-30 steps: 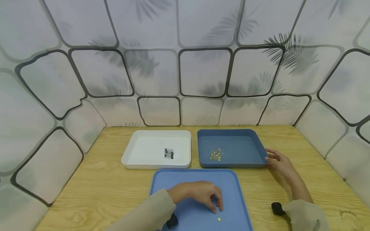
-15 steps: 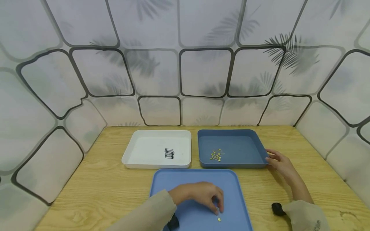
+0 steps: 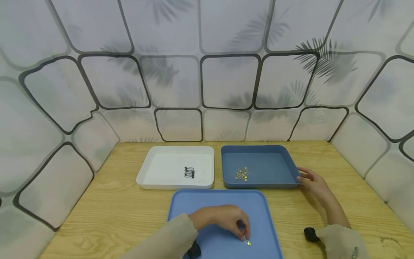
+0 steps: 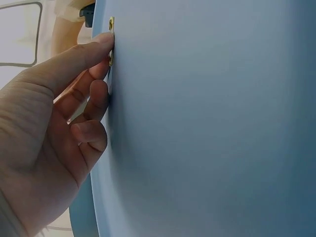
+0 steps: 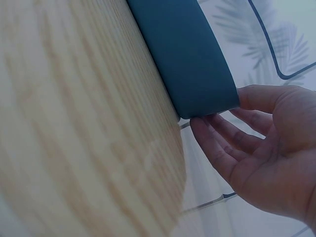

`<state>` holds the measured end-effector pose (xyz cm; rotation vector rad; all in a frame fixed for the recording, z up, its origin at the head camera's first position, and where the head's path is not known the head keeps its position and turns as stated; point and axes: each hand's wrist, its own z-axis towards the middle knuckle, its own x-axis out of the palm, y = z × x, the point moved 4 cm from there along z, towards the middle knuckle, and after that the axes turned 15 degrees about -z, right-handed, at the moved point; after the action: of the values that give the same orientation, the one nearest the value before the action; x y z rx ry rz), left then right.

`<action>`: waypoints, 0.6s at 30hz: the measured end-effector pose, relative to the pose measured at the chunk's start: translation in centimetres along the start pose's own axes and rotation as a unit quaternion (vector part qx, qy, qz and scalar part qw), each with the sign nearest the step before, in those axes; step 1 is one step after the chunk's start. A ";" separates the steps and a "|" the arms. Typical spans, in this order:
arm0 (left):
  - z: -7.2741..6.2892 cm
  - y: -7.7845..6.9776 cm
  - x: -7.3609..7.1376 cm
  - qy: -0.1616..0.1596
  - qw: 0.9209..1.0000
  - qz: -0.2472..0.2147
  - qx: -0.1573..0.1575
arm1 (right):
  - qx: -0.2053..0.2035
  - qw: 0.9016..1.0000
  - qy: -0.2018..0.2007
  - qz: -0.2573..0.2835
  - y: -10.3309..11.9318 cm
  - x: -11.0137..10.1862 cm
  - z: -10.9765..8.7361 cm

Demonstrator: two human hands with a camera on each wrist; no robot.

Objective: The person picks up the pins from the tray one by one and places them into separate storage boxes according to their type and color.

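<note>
My left hand [image 3: 228,221] is over the light blue tray [image 3: 220,197] and pinches a small gold safety pin [image 3: 247,242] between thumb and forefinger. In the left wrist view the thumb tip covers the middle of the pin, and both gold ends show, close to the tray surface; the other fingers curl loosely. My right hand [image 3: 315,185] rests against the right end of the dark blue tray [image 3: 262,186], near its front corner. Fairly straight, its fingertips touch the outer wall there, and the thumb [image 5: 254,96] lies by the rim.
Several gold safety pins [image 3: 242,174] lie inside the dark blue tray. To its left stands a white tray [image 3: 174,186] with several black safety pins [image 3: 189,172] side by side. All the trays are on a wooden table [image 3: 106,201], with a patterned cloth wall [image 3: 226,82] behind.
The gold safety pin has turned in the left fingers, its free end swinging right and slightly up. My right hand and the trays have stayed put.
</note>
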<state>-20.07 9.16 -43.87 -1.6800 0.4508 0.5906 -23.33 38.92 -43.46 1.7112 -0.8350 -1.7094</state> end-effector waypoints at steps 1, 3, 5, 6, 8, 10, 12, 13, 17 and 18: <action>0.0 0.0 0.0 0.002 1.000 -0.007 -0.002 | -0.002 1.000 0.001 0.001 0.0 0.0 0.0; 0.0 0.0 0.0 0.005 1.000 -0.018 -0.005 | -0.005 1.000 0.001 0.003 0.0 0.0 0.0; 0.1 0.0 0.0 0.007 1.000 -0.027 -0.007 | -0.006 1.000 0.001 0.005 -0.1 0.0 0.0; 0.1 0.0 0.0 0.007 1.000 -0.029 -0.008 | -0.007 1.000 0.001 0.006 -0.1 0.0 0.1; 0.1 0.1 0.0 0.008 0.999 -0.031 -0.008 | -0.007 1.000 0.001 0.007 -0.2 0.0 0.1; 0.0 0.0 0.0 0.008 0.999 -0.031 -0.009 | -0.005 1.000 0.000 0.007 -0.2 0.1 0.1; 0.0 0.0 0.0 0.007 0.999 -0.031 -0.008 | -0.003 1.000 0.000 0.005 -0.2 0.1 0.1; 0.0 0.0 0.0 0.007 0.999 -0.032 -0.007 | -0.003 1.000 -0.001 0.003 -0.2 0.1 0.1; -0.1 0.0 0.1 0.004 1.000 -0.027 -0.001 | -0.004 1.000 -0.003 0.002 0.0 0.0 0.0; -0.1 0.0 0.1 0.004 1.000 -0.029 0.002 | -0.006 1.000 -0.003 0.002 0.0 0.0 0.0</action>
<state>-19.99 9.03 -43.95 -1.6866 0.4081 0.5411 -23.29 38.91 -43.44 1.6965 -0.8301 -1.7141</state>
